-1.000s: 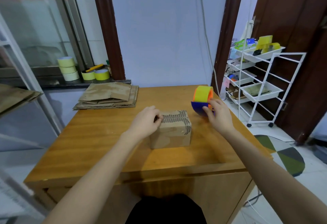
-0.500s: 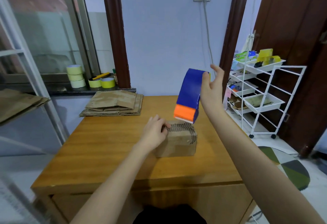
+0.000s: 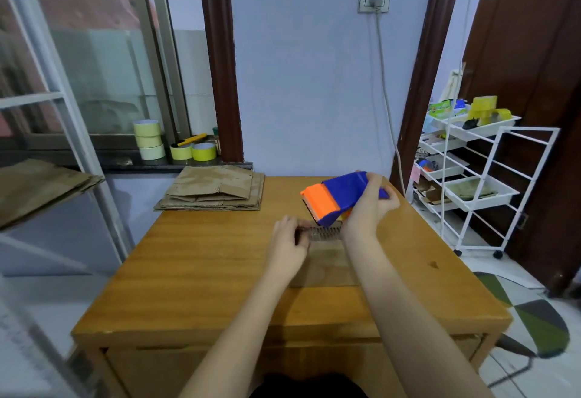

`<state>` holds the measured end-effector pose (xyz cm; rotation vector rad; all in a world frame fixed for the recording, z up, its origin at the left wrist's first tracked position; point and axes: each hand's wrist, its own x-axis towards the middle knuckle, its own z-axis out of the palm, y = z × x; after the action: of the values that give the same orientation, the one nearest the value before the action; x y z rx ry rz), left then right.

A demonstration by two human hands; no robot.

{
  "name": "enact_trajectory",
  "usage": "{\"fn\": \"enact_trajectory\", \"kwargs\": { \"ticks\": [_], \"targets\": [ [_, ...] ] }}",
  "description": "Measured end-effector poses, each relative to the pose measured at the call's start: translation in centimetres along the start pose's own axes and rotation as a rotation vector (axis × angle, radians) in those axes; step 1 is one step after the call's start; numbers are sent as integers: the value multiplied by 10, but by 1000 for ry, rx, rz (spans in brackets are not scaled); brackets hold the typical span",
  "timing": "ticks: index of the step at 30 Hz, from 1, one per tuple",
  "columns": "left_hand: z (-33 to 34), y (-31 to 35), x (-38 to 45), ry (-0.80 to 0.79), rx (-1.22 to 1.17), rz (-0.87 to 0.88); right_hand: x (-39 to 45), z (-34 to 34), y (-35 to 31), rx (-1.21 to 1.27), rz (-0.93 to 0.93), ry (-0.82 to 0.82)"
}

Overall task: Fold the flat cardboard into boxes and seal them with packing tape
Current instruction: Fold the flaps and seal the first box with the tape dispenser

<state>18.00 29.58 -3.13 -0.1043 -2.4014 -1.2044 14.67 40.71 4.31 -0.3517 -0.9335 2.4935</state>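
1. The right hand (image 3: 367,205) grips the blue-and-orange tape dispenser (image 3: 338,198), its orange end tilted down just above the box's far edge, likely to start a strip.
2. The left hand (image 3: 287,246), fingers curled, pins the small cardboard box (image 3: 325,256) on the wooden table (image 3: 188,272), between both wrists.
3. Flat cardboard (image 3: 217,188) lies stacked at the far left corner.

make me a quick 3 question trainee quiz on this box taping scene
1. True or false: the right hand holds the blue and orange plastic tape dispenser.
2. What does the left hand rest on?
3. Where does the stack of flat brown cardboard lie: A, far left corner of the wooden table; B, on the white wire trolley?

Key: 1 true. 2 the small brown cardboard box. 3 A.
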Motion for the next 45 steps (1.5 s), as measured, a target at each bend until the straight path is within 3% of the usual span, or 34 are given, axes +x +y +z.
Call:
{"fn": "enact_trajectory", "kwargs": {
  "ticks": [5,11,15,21,29,39,45],
  "targets": [
    [-5,8,3,-5,-352,-219,0,-4,14,-67,-85,71],
    [-15,19,16,59,-465,-352,-4,-6,20,-105,-156,30],
    [-13,28,12,214,-468,-304,-7,-9,21,-115,-178,1],
    [-2,31,12,277,-288,-331,-6,-14,24,-136,-173,-14],
    [-10,34,9,169,-675,-526,-6,-18,26,-127,-181,-70],
    [-18,38,16,181,-630,-628,-9,-24,33,-221,-363,-247],
    [-18,35,14,238,-602,-521,-17,-20,29,-325,-360,-353]
  ]
}}
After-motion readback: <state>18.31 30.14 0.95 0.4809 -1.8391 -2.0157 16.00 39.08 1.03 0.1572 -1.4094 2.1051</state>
